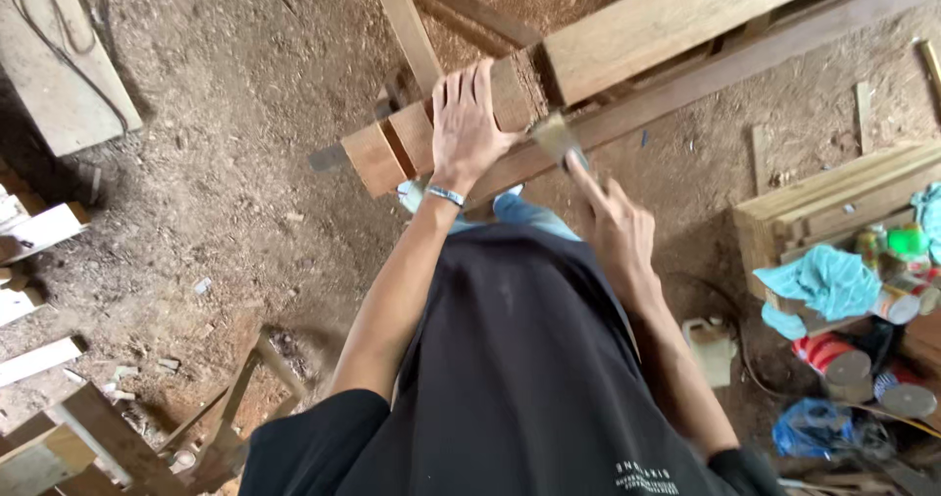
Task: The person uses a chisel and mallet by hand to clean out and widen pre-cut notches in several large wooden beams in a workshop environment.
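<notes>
Two hands are at work on a notched wooden beam (461, 128) that lies across the sawdust floor (225, 163): the left hand (469, 124) presses flat on top of it, fingers spread and holding nothing, while the right hand (618, 231) pinches the handle of a small brush (559, 141), bristles touching the beam's cut joint. The step looks like brushing the joint (whether dusting or coating, I cannot tell); the next stroke calls for the beam held steady. Cans (863, 339) and a turquoise cloth (818, 280) lie well apart, to the right.

Soft even daylight — dim shadow at left edge, slight motion blur.
</notes>
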